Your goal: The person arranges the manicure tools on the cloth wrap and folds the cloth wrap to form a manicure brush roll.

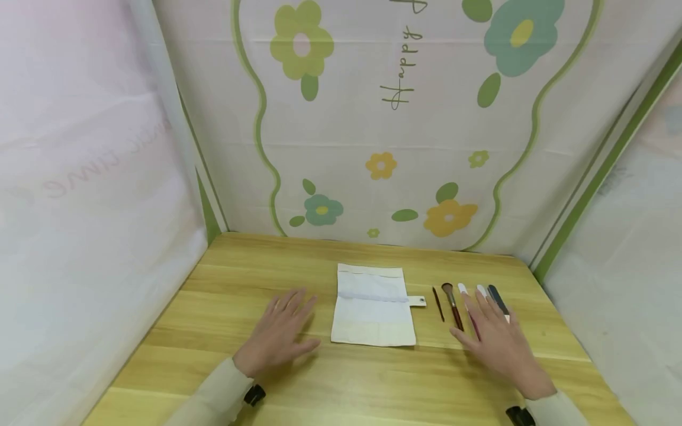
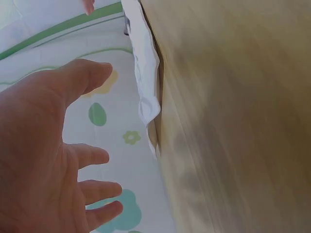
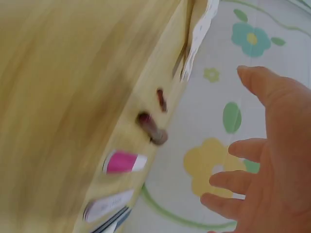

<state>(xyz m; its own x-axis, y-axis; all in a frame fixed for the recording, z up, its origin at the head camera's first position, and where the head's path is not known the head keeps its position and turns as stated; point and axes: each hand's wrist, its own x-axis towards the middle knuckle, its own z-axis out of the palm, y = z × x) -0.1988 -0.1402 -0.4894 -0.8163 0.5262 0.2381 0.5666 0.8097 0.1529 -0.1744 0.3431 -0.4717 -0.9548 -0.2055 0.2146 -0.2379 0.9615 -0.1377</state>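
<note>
A cream fabric pouch (image 1: 373, 331) lies unfolded on the wooden table, its snap strap (image 1: 417, 301) pointing right. Left of it hovers my left hand (image 1: 281, 332), fingers spread and holding nothing. My right hand (image 1: 499, 342), also spread, is over the tools at the right and partly hides them. From left to right lie a thin dark pencil-like stick (image 1: 438, 304), a makeup brush (image 1: 454, 305) with a dark red handle, a white-tipped tool with a pink handle (image 3: 121, 162), a whitish flat stick (image 3: 109, 205) and a dark grey file-like strip (image 1: 496, 297).
The wooden table (image 1: 341, 390) meets a flower-printed cloth wall (image 1: 346, 130) at the back. Cloth panels also stand at the left (image 1: 96, 236) and the right (image 1: 623, 260). Dark bands (image 1: 254, 394) sit on both wrists.
</note>
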